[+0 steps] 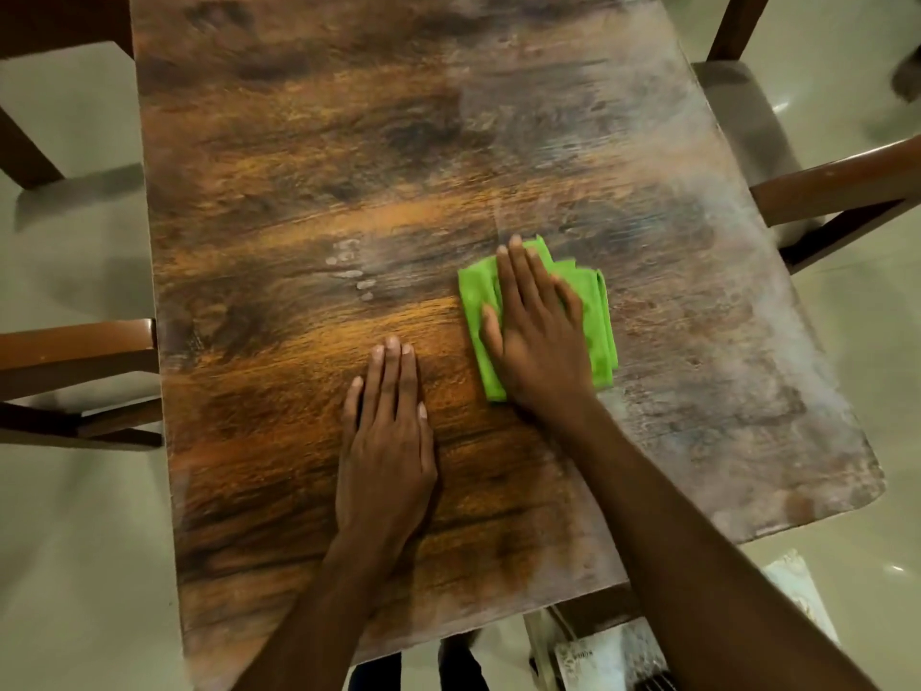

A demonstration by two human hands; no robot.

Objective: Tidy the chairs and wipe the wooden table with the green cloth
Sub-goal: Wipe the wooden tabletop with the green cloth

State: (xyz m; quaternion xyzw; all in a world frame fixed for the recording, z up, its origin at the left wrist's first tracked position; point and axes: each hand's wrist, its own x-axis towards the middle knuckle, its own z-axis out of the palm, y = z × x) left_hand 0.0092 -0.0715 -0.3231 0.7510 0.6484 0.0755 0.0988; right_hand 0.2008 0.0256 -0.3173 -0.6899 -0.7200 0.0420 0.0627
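The green cloth (593,321) lay folded on the wooden table (299,192), right of its middle. The right hand (536,336) pressed flat on it, fingers straight and together. The left hand (386,451) rested palm-down on bare wood just beside it, fingers straight too. Wooden chairs stood at the left (79,351) and right (837,187) edges.

Left hand (386,441) flat, palm down, fingers straight and together. Right hand (536,331) likewise flat, reaching farther forward. Both forearms extended.
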